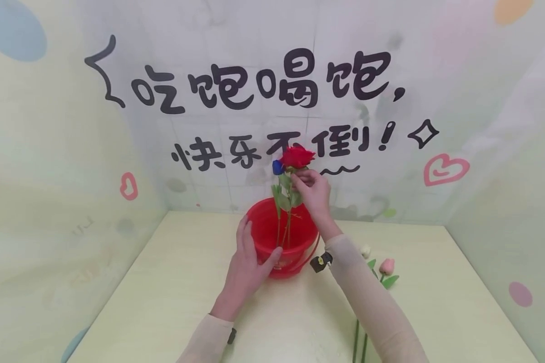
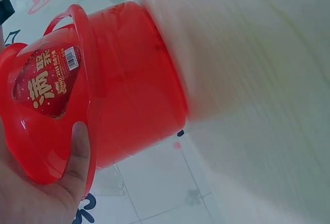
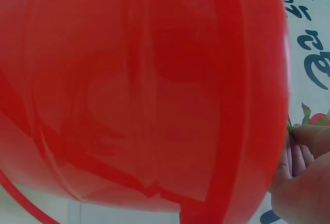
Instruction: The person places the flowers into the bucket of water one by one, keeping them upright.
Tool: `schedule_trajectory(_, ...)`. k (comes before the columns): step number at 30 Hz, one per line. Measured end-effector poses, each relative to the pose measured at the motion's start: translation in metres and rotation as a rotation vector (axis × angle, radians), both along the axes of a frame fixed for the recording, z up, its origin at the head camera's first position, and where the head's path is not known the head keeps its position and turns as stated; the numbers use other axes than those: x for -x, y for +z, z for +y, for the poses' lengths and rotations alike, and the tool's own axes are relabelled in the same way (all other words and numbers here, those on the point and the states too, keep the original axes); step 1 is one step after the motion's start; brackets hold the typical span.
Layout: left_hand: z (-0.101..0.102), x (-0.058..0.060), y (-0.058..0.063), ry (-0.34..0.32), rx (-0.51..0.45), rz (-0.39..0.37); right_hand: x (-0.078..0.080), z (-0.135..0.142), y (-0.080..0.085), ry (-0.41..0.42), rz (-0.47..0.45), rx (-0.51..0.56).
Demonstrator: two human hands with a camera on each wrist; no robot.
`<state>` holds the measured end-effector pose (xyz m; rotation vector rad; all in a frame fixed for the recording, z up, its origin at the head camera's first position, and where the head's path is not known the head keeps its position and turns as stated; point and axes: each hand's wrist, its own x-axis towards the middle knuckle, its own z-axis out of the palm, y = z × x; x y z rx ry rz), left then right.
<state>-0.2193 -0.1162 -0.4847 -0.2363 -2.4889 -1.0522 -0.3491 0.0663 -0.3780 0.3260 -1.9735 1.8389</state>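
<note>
So we've got the person's right grip pinching the red rose just under its bloom, center of the frame, stem down inside the red bucket. The left grip holds the bucket's near-left side, thumb at the front. We also spot a blue bud beside the rose, and a pink tulip on the table, lower right.

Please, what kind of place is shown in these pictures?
It looks like a small indoor booth, perhaps set up for handwork: a pale table, decorated walls on three sides, and large black writing behind.
</note>
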Motion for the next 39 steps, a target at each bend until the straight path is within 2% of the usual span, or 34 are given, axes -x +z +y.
schedule_trajectory(9, 0.001, 0.000, 0.001, 0.012, -0.001, -0.016, 0.006, -0.001, 0.000, 0.001, -0.050, -0.054)
schedule_trajectory(32, 0.002, -0.001, 0.002, 0.002, -0.009, 0.013, 0.024, -0.004, -0.016, -0.020, -0.065, -0.032)
schedule_trajectory(39, 0.002, 0.000, 0.000, 0.006, -0.010, 0.019, 0.018, -0.003, -0.020, -0.032, -0.052, -0.070)
